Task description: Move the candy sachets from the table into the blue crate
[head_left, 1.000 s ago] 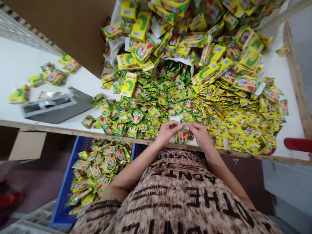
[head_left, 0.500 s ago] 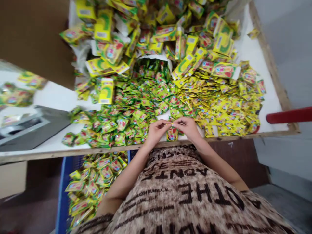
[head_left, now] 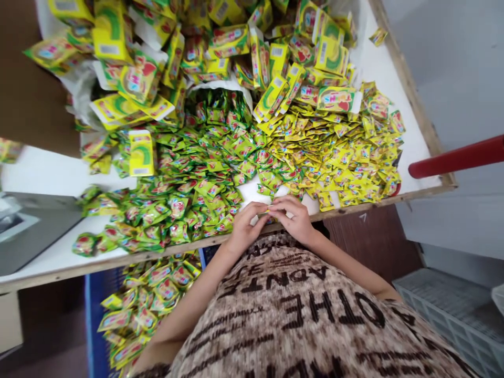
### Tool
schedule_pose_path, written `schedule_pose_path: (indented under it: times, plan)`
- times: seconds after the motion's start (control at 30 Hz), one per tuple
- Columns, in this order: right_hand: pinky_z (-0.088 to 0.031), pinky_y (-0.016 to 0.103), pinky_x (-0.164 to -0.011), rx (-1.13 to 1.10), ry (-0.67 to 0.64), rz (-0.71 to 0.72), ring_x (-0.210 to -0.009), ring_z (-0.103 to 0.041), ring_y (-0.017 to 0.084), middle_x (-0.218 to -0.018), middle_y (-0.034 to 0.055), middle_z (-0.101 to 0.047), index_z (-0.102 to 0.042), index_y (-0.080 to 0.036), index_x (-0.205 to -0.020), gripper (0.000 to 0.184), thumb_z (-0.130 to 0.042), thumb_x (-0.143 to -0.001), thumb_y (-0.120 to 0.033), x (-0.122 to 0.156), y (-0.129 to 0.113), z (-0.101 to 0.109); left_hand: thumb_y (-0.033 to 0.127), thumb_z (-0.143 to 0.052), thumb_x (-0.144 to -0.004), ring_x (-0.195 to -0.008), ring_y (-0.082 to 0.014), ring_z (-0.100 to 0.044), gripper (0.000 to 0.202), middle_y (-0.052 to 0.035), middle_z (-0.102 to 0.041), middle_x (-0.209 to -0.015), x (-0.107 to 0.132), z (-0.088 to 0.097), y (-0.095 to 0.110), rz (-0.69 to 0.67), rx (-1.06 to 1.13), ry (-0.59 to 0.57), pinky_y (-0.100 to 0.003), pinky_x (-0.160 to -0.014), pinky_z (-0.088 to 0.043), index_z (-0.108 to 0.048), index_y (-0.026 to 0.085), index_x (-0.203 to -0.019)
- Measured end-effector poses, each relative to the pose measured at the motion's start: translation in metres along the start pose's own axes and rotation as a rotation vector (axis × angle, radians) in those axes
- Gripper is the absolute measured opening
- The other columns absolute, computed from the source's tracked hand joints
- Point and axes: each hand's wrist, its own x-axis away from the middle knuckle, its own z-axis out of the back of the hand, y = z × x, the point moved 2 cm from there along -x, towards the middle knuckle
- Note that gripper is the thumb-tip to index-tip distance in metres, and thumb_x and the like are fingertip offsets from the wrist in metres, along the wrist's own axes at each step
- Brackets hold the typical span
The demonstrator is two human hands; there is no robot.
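My left hand [head_left: 244,224] and my right hand [head_left: 293,218] meet at the near edge of the white table [head_left: 59,252], fingertips pinched together. Between them only a thin yellow sliver of a small packet [head_left: 268,211] shows; the rest is hidden behind my fingers. Right in front of my hands lies a heap of green sachets [head_left: 189,184]. To its right spreads a heap of yellow sachets [head_left: 346,152]. Larger yellow-green cartons [head_left: 142,152] are piled behind both heaps.
A blue crate [head_left: 92,315] full of sachets stands on the floor at my left. A grey tape dispenser [head_left: 27,231] sits at the table's left. A red bar [head_left: 457,157] juts in at the right. A light plastic crate [head_left: 452,310] stands at the lower right.
The view has swung to the right and tilted. The packet that hung plainly below my fingers is now almost wholly hidden between my two hands, which stay at the table edge.
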Motion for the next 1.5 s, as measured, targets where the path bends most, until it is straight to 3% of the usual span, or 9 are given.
schedule_pose_path:
  times: [0.13, 0.27, 0.5, 0.7, 0.83, 1.0, 1.13, 1.37, 1.5]
  plan:
    - [-0.051, 0.038, -0.086, 0.077, -0.015, -0.026, -0.093, -0.062, 0.021, -0.098, 0.0052, -0.069, -0.072, -0.027, -0.1, 0.015, -0.065, -0.087, -0.028, 0.003, 0.0, 0.0, 0.03, -0.068, -0.084, -0.095, -0.0179, -0.066, 0.031, -0.0094, -0.069, -0.106, -0.001, -0.001, 0.0, 0.151, 0.05, 0.008, -0.029, -0.082, -0.054, -0.064, 0.019, -0.113]
    - [-0.052, 0.038, -0.087, 0.17, -0.031, -0.043, -0.095, -0.062, 0.022, -0.098, 0.0057, -0.068, -0.071, -0.027, -0.098, 0.013, -0.061, -0.089, -0.032, 0.0, 0.002, -0.001, 0.028, -0.064, -0.086, -0.106, -0.0207, -0.064, 0.026, -0.0099, -0.07, -0.11, -0.002, 0.002, -0.002, 0.095, 0.098, -0.014, -0.037, -0.097, -0.05, -0.07, 0.021, -0.11]
    - [-0.051, 0.039, -0.089, 0.277, -0.125, 0.073, -0.101, -0.058, 0.022, -0.107, 0.0089, -0.063, -0.068, -0.025, -0.098, 0.017, -0.052, -0.093, -0.028, 0.001, 0.004, -0.006, 0.025, -0.063, -0.088, -0.106, -0.0188, -0.064, 0.028, -0.0088, -0.07, -0.113, 0.001, 0.0, -0.004, 0.082, 0.106, -0.008, -0.034, -0.096, -0.049, -0.07, 0.024, -0.114]
    - [-0.045, 0.043, -0.091, 0.651, 0.15, -0.199, -0.105, -0.053, 0.027, -0.11, 0.0136, -0.058, -0.059, -0.018, -0.115, 0.035, -0.054, -0.091, -0.044, 0.015, 0.023, 0.062, 0.033, -0.07, -0.082, -0.085, -0.0168, -0.064, 0.038, -0.0076, -0.07, -0.106, 0.001, 0.007, -0.014, 0.344, 0.135, 0.153, -0.027, -0.078, -0.05, -0.068, 0.021, -0.118]
    - [-0.04, 0.05, -0.093, 0.982, 0.024, -0.379, -0.108, -0.049, 0.035, -0.111, 0.0203, -0.058, -0.059, -0.011, -0.118, 0.047, -0.06, -0.084, -0.045, 0.024, 0.041, 0.113, 0.036, -0.07, -0.081, -0.074, -0.0142, -0.06, 0.03, -0.0055, -0.071, -0.093, -0.002, 0.009, -0.02, 0.425, 0.208, 0.195, -0.025, -0.071, -0.048, -0.073, 0.019, -0.106]
    - [-0.046, 0.042, -0.08, 0.83, 0.052, -0.444, -0.082, -0.059, 0.028, -0.086, 0.0128, -0.066, -0.067, -0.013, -0.107, 0.033, -0.052, -0.082, -0.028, 0.013, 0.037, 0.128, 0.034, -0.077, -0.075, -0.08, -0.0149, -0.064, 0.06, -0.0044, -0.069, -0.091, -0.005, -0.003, -0.02, 0.429, 0.343, 0.091, -0.024, -0.073, -0.049, -0.056, 0.02, -0.13]
    - [-0.048, 0.036, -0.073, 0.36, 0.146, -0.456, -0.078, -0.059, 0.022, -0.088, 0.0057, -0.067, -0.067, -0.018, -0.097, 0.03, -0.061, -0.078, -0.04, 0.0, 0.03, 0.107, 0.035, -0.077, -0.074, -0.09, -0.0182, -0.065, 0.039, -0.0083, -0.071, -0.102, -0.005, -0.001, -0.016, 0.416, 0.308, 0.133, -0.027, -0.08, -0.05, -0.07, 0.018, -0.108]
    - [-0.044, 0.029, -0.065, 0.019, 0.229, -0.532, -0.067, -0.052, 0.016, -0.07, -0.0009, -0.057, -0.058, -0.019, -0.078, 0.031, -0.069, -0.069, -0.047, -0.01, 0.047, 0.077, 0.025, -0.08, -0.07, -0.075, -0.0125, -0.065, 0.027, -0.0037, -0.073, -0.095, 0.019, 0.072, 0.004, 0.49, 0.44, 0.358, -0.021, -0.069, -0.052, -0.075, 0.021, -0.096]
    - [-0.047, 0.034, -0.074, 0.283, 0.478, -0.373, -0.076, -0.056, 0.019, -0.079, 0.002, -0.06, -0.06, -0.019, -0.084, 0.031, -0.069, -0.07, -0.045, -0.009, 0.041, 0.092, 0.025, -0.084, -0.064, -0.066, -0.0085, -0.061, 0.028, -0.0008, -0.073, -0.088, 0.059, 0.128, 0.013, 0.507, 0.343, 0.542, -0.018, -0.063, -0.052, -0.076, 0.021, -0.09]
